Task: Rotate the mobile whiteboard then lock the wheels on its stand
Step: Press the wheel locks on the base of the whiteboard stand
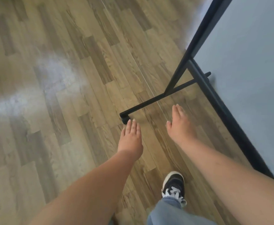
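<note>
The mobile whiteboard (250, 65) fills the right side, a pale grey panel in a black frame. Its black stand leg (157, 98) runs along the floor toward the lower left and ends in a black wheel (125, 118). My left hand (130, 137) reaches down with its fingers straight, and the fingertips are just below that wheel without touching it. My right hand (181, 125) is flat and extended between the leg and the board's bottom rail (222, 111), holding nothing.
Wood-pattern plank floor (68, 95) spreads to the left with a bright glare patch. My foot in a black and white sneaker (173, 185) with a blue jeans leg stands near the bottom centre, close to the board's frame.
</note>
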